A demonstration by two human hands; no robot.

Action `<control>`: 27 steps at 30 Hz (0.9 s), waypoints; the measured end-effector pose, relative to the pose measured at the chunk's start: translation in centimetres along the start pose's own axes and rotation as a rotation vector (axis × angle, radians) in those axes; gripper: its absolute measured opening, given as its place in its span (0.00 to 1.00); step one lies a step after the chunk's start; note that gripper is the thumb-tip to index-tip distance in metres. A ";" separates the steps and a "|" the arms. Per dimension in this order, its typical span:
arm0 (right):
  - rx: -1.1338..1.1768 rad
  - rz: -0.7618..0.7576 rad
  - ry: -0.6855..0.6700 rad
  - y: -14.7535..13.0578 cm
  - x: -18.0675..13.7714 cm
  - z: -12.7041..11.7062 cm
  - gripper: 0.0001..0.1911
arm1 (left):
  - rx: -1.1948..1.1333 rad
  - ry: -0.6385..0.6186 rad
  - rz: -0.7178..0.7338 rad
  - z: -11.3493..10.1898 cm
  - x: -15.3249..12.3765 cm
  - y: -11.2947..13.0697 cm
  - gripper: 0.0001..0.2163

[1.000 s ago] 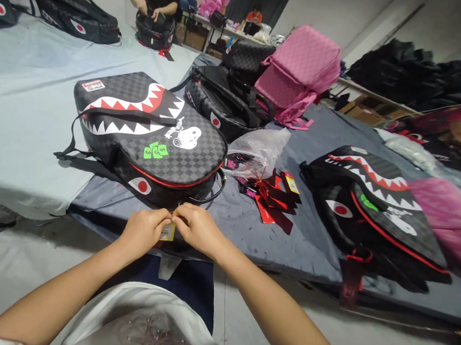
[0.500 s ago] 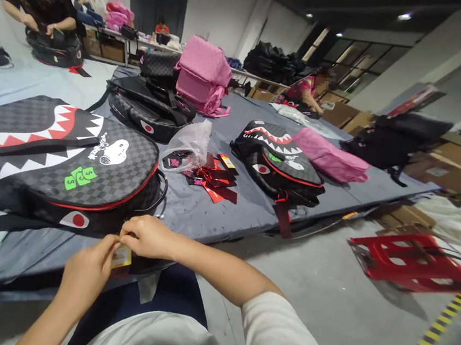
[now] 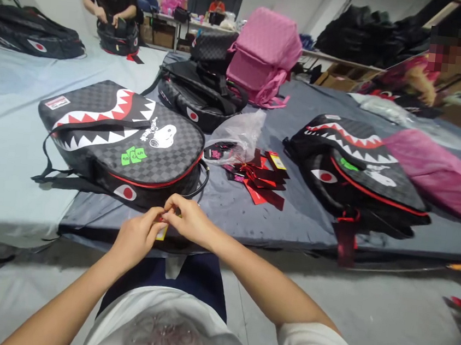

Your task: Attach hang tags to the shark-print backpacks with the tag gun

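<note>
A black-and-grey checked backpack (image 3: pixel 169 169) with shark teeth, a cartoon dog and green banknotes lies on the table in front of me. At its near side, by the table edge, my left hand (image 3: pixel 137 235) and my right hand (image 3: pixel 190 220) meet with pinched fingertips. Between them is a hang tag (image 3: pixel 161 234), yellow-edged and partly covered by my fingers. A small red bit shows at the fingertips; whether it is cord or tag I cannot tell. Right of the backpack lies a bunch of red and black hang tags (image 3: pixel 260 178) beside a clear plastic bag (image 3: pixel 243 132).
Another shark backpack (image 3: pixel 362 170) with a red tag hanging over the edge lies to the right, beside a pink bag (image 3: pixel 440 172). Behind stand a pink backpack (image 3: pixel 263 50) and an open black backpack (image 3: pixel 201 95). Co-workers handle bags at the far left and far right.
My view has swung left and levelled, so the backpacks sit further right in it. Both hands stay pinched together at the tag by the backpack.
</note>
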State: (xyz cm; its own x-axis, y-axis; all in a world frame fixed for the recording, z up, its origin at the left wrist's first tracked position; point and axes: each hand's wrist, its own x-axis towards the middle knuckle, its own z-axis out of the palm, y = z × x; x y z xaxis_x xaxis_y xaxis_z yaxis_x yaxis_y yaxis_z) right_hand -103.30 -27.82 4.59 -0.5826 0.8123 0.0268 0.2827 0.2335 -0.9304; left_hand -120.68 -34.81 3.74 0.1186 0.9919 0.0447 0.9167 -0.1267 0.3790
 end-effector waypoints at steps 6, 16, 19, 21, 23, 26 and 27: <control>0.002 0.034 0.036 -0.1 0.0 0.1 0.03 | 0.047 0.115 -0.006 0.5 -0.2 -0.4 0.05; 0.105 0.055 0.090 0.6 -0.1 0.2 0.04 | 0.018 0.208 0.114 1.0 -0.2 -0.6 0.06; 0.109 0.034 0.106 0.6 0.0 0.5 0.04 | -0.011 0.204 0.163 1.2 -0.1 -0.5 0.08; 0.114 0.039 0.120 0.3 -0.2 0.8 0.05 | -0.012 0.244 0.135 1.4 -0.1 -0.4 0.09; 0.146 0.047 0.143 0.1 -0.6 0.6 0.04 | -0.109 0.241 0.101 1.4 -0.3 -0.2 0.09; 0.160 0.031 0.330 0.7 -1.2 -1.2 0.10 | -0.427 0.198 -0.005 0.5 -0.8 -0.9 0.06; 0.133 0.038 0.453 1.3 -1.1 -2.3 0.14 | -0.526 0.235 -0.088 -0.2 -0.9 -1.5 0.09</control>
State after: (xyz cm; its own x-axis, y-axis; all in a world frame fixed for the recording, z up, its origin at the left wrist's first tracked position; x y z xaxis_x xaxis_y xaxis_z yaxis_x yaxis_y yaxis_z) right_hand -100.56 -27.24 4.19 -0.1743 0.9772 0.1209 0.1804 0.1524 -0.9717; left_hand -122.24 -35.53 3.33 -0.0923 0.9806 0.1729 0.5997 -0.0839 0.7958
